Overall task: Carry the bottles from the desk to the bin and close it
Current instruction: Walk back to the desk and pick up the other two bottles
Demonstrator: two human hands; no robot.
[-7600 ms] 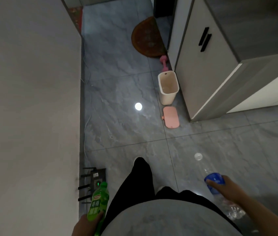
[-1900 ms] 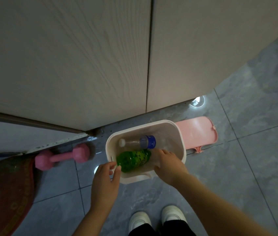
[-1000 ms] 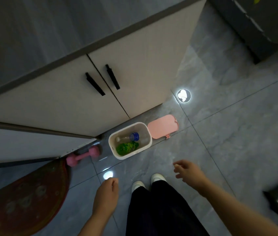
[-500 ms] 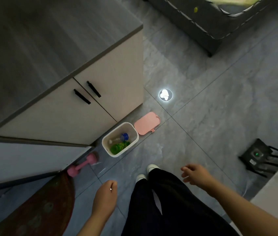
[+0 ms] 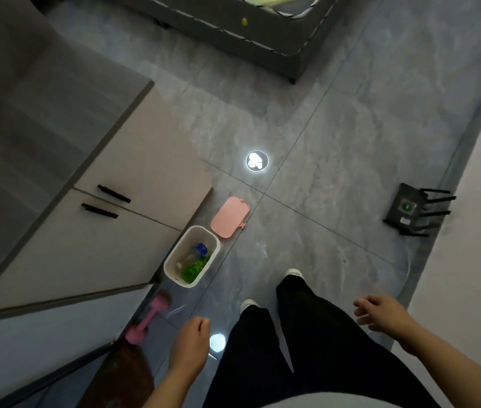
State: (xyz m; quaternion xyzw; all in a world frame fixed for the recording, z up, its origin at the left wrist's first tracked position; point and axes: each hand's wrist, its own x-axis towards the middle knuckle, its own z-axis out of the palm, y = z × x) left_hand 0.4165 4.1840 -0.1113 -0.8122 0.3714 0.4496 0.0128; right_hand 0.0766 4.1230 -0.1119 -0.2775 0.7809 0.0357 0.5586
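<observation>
A small white bin [image 5: 171, 262] stands on the floor against a cabinet, its top uncovered. Inside lie a green bottle [image 5: 192, 269] and a clear bottle with a blue label [image 5: 195, 252]. The bin's pink lid [image 5: 229, 217] lies flat on the tiles just beyond it. My left hand [image 5: 190, 346] hangs below the bin with fingers loosely curled, holding nothing. My right hand [image 5: 382, 313] is out to the right, fingers relaxed and empty. Both hands are well apart from the bin.
A beige cabinet [image 5: 109, 231] with two black handles stands at the left. A pink dumbbell [image 5: 148, 322] and a dark red mat [image 5: 121, 375] lie near my left hand. A black router [image 5: 410, 210] sits by the right wall. A dark bed frame [image 5: 263, 33] fills the top.
I have stood up and turned right since both hands were at the bin's rim. The bin has slid left in view, and the router and bed now show more fully.
</observation>
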